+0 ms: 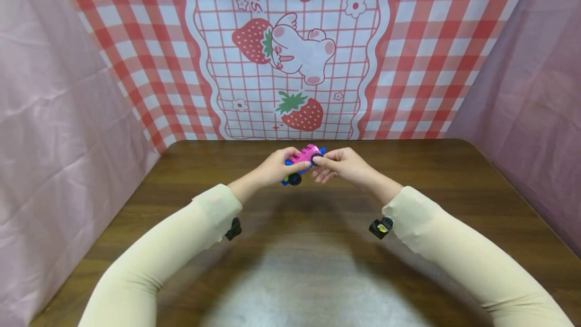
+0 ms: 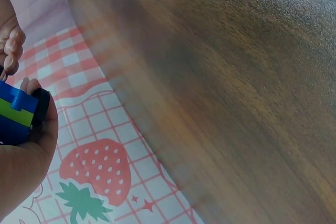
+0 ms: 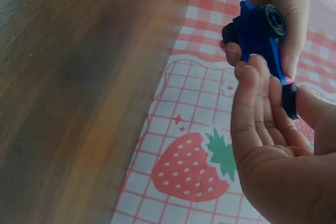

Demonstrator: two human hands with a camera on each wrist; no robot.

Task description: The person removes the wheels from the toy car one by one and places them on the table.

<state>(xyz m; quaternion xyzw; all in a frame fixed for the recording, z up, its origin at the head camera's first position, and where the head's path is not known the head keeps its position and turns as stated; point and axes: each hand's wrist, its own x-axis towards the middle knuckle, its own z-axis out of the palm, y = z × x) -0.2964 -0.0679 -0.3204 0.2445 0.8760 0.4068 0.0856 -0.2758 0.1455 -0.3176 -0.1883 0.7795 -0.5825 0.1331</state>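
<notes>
A brown surface [image 1: 295, 246] stretched below, and a strawberry-print cloth [image 1: 345, 64] hung behind its far edge. Two pale sleeves [image 1: 454, 238] reached inward from either side. The left hand [image 1: 272, 167] gripped one end of a small toy car, its thumb laid along the near side; the right hand [image 1: 351, 166] pinched a wheel at the other end between thumb and finger, its remaining fingers reaching beneath. The car [image 1: 303, 157] was between the two hands, over the far part of the surface. Its long axis slanted from lower left to upper right in the head view, pink studded side upward, blue underside below. Which end was the front could not be told. A black wheel [image 1: 295, 179] showed at the lower-left end.
</notes>
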